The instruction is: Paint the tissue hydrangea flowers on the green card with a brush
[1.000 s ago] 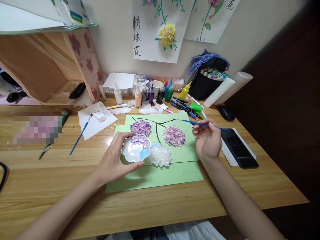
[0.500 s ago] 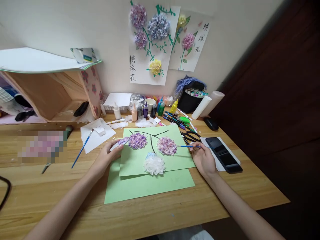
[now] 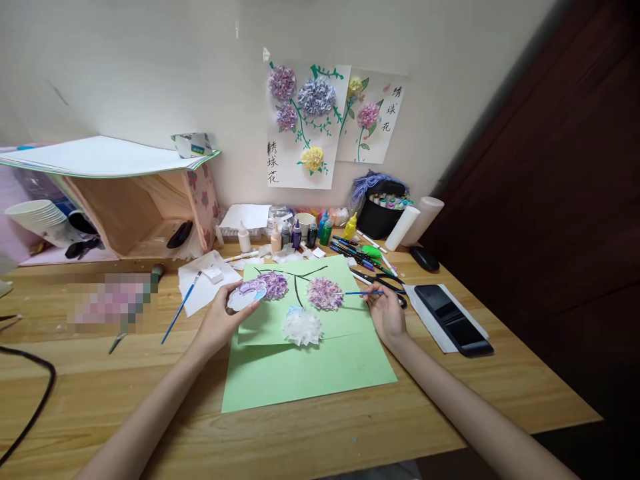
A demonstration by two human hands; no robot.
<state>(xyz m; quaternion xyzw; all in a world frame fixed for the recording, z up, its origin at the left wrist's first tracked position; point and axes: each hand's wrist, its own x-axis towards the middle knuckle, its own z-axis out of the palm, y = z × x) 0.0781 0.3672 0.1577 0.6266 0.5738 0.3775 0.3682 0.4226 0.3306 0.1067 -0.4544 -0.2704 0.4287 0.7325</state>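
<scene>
My left hand (image 3: 223,319) is closed on the edge of a small white paint palette (image 3: 247,295) with purple and light blue paint on it. A thin blue paintbrush (image 3: 364,293) is pinched in my right hand (image 3: 385,310), its tip at the pink-purple paper flower (image 3: 325,294). Behind the palette, partly hidden, is a purple paper flower (image 3: 275,285). Lower down sits a white paper flower (image 3: 303,326) with a touch of blue at its top. All three flowers are on a green sheet (image 3: 350,333) with black drawn branches; another green sheet (image 3: 310,380) lies under it.
Paint bottles (image 3: 297,235) line the back of the desk. A second brush (image 3: 181,309) rests partly on white paper at the left. Scissors (image 3: 387,280), pens (image 3: 357,253) and a phone (image 3: 453,319) lie at the right. Flower pictures (image 3: 307,127) hang on the wall.
My left hand has raised the palette and tilted it, so its paint shows more. The brush has moved farther over the pink-purple flower. The head view has shifted upward.
</scene>
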